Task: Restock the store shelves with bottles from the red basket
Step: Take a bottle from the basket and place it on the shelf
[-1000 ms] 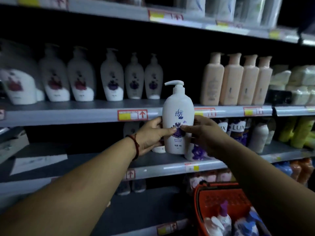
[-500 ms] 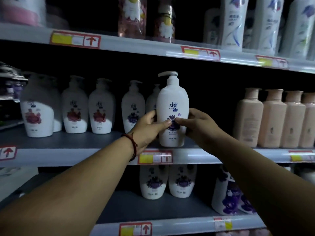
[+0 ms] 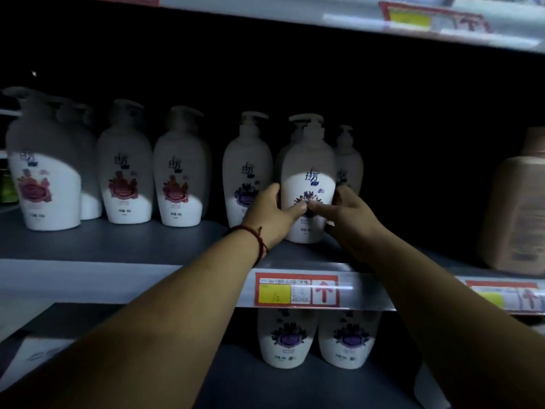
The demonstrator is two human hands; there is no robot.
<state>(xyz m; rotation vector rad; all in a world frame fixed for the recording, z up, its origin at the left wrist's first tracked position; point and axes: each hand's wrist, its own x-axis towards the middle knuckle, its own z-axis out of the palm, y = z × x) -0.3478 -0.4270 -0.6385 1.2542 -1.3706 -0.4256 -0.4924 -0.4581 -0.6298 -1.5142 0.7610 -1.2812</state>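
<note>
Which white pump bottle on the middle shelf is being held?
The white pump bottle with the purple flower label, nearest the shelf's front edge: left hand and right hand clasp it. The others stand untouched.

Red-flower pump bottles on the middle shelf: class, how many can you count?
3 clearly: a large one at far left, then two side by side to its right. At least one more bottle stands behind the large one, its label hidden.
</note>
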